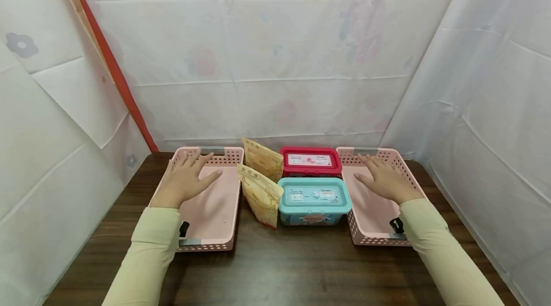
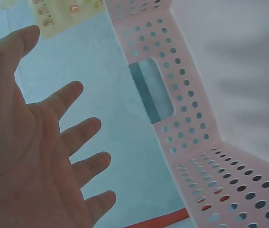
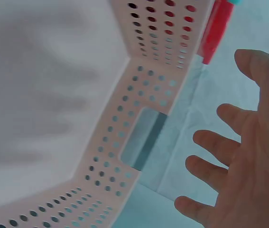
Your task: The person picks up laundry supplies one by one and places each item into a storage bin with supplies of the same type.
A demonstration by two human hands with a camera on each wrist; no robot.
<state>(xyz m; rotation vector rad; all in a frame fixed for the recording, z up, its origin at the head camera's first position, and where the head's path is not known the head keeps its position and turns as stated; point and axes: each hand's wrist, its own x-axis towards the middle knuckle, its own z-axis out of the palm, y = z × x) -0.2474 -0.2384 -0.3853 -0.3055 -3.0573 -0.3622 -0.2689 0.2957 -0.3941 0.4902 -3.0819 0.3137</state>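
Note:
My left hand (image 1: pixel 185 180) hovers over the left pink basket (image 1: pixel 236 201), fingers spread and holding nothing. Over the right pink basket (image 1: pixel 355 232) is my right hand (image 1: pixel 384 179), likewise spread with nothing in it. Both wrist views show the palms of the left hand (image 2: pixel 34 142) and right hand (image 3: pixel 253 152) apart from the perforated basket walls. Two yellow pouches (image 1: pixel 263 196) stand tilted between the baskets. Beside them, a teal lidded box (image 1: pixel 315 201) sits in front of a red lidded box (image 1: pixel 311 161). Neither hand touches the pouches or boxes.
A dark wood-grain table (image 1: pixel 284 267) carries everything. White patterned sheeting (image 1: pixel 275 57) hangs behind and on both sides, with a red strip (image 1: pixel 116 67) running down the left corner. Each basket has a handle slot at its far end.

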